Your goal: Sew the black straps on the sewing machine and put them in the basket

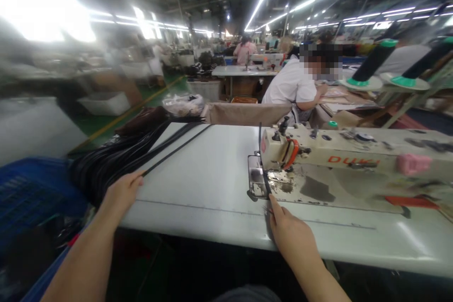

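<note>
At the left of the table, my left hand (123,192) is closed on the near end of a thin black strip (177,148), which runs back across the white tabletop (205,170). Beside it lies a thick bundle of black strips (106,167), draped over the table's left edge. My right hand (292,231) is at the front of the sewing machine (339,155), its fingers closed on a second black strip (266,183). That strip passes over the metal plate by the presser foot and shows again behind the machine head. Something small and dark under the right fingers is unclear.
A blue plastic basket (31,198) stands at the left. Behind the table are a fabric-lined bin (247,114) and a co-worker in a white shirt (292,80), bent over. Black thread cones (373,63) stand at the right. Ruler markings (226,212) run along the table front.
</note>
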Demonstrator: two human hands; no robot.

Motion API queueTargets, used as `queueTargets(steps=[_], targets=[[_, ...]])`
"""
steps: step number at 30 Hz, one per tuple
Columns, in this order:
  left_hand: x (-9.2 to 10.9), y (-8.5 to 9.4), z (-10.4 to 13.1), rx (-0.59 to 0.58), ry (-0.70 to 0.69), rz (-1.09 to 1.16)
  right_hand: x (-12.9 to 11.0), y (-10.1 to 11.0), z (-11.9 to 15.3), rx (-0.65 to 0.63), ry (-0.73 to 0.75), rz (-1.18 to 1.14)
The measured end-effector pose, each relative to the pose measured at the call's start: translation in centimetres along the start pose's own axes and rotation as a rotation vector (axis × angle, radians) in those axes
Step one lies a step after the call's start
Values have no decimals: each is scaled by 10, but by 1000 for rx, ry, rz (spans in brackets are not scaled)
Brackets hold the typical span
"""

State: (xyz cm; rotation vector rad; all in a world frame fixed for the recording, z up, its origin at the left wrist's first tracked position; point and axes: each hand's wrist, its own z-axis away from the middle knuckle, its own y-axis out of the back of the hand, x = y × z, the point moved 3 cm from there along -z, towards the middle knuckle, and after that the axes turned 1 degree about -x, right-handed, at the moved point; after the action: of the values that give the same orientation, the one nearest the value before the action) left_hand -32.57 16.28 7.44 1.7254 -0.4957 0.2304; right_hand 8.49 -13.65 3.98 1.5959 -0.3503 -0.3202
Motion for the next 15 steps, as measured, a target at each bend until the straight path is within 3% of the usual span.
queueTargets(steps=[5,8,11,15], targets=[[-105,59,-2,-35,262,-330,3,-7,-4,35,7,-10],[-158,76,14,-104,442,-341,5,-9,-6,33,-5,-8],[-191,77,32,-127,485,-280,6,-12,-7,48,7,-24],[-203,67,47,-81,450,-229,8,-15,-8,57,12,-38]])
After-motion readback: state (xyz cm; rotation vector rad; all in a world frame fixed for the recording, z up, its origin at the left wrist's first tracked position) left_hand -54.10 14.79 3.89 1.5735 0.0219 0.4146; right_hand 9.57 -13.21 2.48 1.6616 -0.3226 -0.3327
